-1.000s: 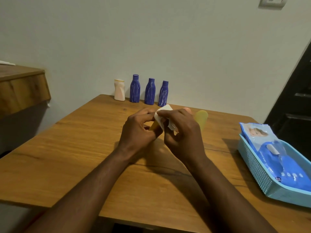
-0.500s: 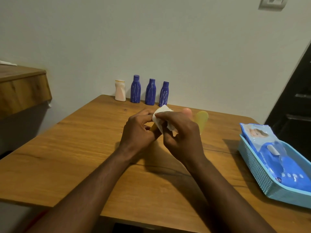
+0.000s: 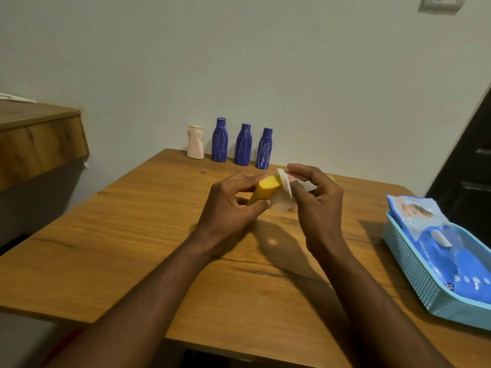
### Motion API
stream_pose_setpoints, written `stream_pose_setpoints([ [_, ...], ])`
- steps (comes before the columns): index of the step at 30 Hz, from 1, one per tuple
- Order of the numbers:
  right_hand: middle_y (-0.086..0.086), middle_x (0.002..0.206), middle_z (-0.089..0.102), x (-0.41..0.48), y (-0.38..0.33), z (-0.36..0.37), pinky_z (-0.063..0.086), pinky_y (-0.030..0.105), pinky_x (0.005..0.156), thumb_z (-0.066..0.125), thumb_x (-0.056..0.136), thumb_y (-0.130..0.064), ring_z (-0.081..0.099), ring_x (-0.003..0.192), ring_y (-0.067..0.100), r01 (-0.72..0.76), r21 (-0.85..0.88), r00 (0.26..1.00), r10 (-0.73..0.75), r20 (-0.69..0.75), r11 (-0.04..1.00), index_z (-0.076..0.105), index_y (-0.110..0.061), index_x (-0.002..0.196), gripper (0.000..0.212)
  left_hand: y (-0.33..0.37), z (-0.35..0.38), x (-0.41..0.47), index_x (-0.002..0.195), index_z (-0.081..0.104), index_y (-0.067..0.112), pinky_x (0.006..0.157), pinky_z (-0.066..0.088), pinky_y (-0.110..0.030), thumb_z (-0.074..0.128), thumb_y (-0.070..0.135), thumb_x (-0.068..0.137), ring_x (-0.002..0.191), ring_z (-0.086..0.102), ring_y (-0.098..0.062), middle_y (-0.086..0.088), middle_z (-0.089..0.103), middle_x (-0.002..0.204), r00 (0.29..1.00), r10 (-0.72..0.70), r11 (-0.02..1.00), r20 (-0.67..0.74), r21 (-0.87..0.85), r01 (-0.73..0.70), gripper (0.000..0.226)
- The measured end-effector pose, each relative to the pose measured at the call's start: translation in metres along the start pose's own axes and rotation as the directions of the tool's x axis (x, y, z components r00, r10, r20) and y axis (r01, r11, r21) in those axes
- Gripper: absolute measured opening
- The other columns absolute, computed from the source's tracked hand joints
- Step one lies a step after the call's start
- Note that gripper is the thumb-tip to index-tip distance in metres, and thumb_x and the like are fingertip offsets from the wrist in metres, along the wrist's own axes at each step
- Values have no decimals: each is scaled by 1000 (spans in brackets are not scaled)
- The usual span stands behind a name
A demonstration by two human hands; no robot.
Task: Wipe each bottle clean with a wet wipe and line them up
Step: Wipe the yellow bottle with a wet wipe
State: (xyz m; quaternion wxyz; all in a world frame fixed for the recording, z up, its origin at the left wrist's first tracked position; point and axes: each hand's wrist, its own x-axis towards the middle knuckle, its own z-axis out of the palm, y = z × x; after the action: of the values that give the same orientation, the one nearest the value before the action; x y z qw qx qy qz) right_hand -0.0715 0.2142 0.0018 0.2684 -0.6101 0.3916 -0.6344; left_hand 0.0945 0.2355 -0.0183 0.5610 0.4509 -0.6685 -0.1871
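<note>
L. hand (image 3: 230, 208) grips a yellow bottle (image 3: 261, 193), fingers and thumb curled round its lower body. The bottle is tilted, one flat end facing up and toward the camera, and is held just above the middle of the table (image 3: 127, 235). R. hand (image 3: 320, 208) pinches a white wipe (image 3: 283, 195) betw. thumb and forefinger. The wipe is pressed to the bottle's right side and folds partly round it; the other fingers curl loosely. Both bare forearms reach in from the bottom edge, and their shadow falls on the wood below the hands.

At the table's far edge, close to the wall (image 3: 292, 75), four bottles stand upright in a row. A white bottle (image 3: 195, 143) is at left, then three blue bottles (image 3: 243, 146), each apart from its neighbor. The row slants slightly nearer the camera toward the right, and the last blue one stands just beyond the hands.

On the table's right side sits a light-blue basket (image 3: 422, 285) w/ perforated walls. A blue wipes pack (image 3: 446, 251) lies in it, the pack's far end resting up over the basket's rim. A sliver of yellow and a bit of pink show behind the R. hand; can't tell what they are.

At left, apart from the table, is a wooden shelf (image 3: 39, 136). A switch plate (image 3: 441, 2) sits high on the wall at right.
</note>
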Motion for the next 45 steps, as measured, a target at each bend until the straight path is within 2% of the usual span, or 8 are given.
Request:
stream_pose_setpoints([
  [4,-11,109,72,-3,4,2,61,43,87,63,98,-12,67,105,10,36,-20,999,-35,25,999,75,-20,114,21,1,0,3,138,67,26,81,57,-17,83,20,88,115,63,4,17,68,128,990,-115,984,-76,-147,103,52],
  [8,-8,112,75,-6,13,8,60,43,91,64,98,-14,68,107,11,79,-140,988,-59,144,987,76,-20,115,22,0,-5,5,131,68,31,90,57,-31,84,23,87,114,65,-6,15,71,122,972,-208,954,-106,-241,178,48],
  [15,-3,113,74,-3,7,5,61,38,89,67,96,-13,68,107,11,114,-59,993,-115,-11,992,74,-19,117,22,5,-1,4,125,69,35,95,60,-46,83,20,88,116,65,-15,10,72,123,965,-263,928,18,-267,258,43],
  [20,-9,107,75,-3,17,6,60,47,89,65,97,-16,69,103,12,49,-130,985,-26,172,990,76,-20,111,18,3,-6,7,122,67,35,83,62,-32,79,17,92,112,68,-14,11,72,118,951,-311,890,-4,-352,289,37],
  [23,-11,105,76,-4,20,6,60,45,90,66,96,-14,69,99,8,30,-195,969,19,245,980,77,-20,108,18,1,-8,10,133,63,30,89,61,-40,78,20,92,116,68,-15,8,70,126,926,-375,855,-47,-404,326,44],
  [31,-6,109,75,-2,17,6,60,44,90,70,94,-15,68,105,11,93,-135,991,-78,111,986,76,-18,112,19,-2,-5,9,137,65,24,90,64,-44,79,18,91,114,72,-17,4,75,124,901,-427,799,83,-433,418,49],
  [41,-9,99,74,-8,19,2,60,41,89,72,89,-13,67,97,10,-20,-272,856,157,492,962,80,-21,94,12,-5,-14,16,141,60,23,75,53,-34,73,19,96,103,65,-13,8,69,114,824,-565,685,-45,-583,437,47],
  [45,-11,104,74,-8,18,5,58,34,89,69,93,-15,66,100,7,49,-227,894,59,445,973,79,-21,102,14,-5,-15,15,144,59,18,80,56,-38,74,18,96,107,67,-20,-1,70,118,799,-601,624,9,-620,476,50],
])
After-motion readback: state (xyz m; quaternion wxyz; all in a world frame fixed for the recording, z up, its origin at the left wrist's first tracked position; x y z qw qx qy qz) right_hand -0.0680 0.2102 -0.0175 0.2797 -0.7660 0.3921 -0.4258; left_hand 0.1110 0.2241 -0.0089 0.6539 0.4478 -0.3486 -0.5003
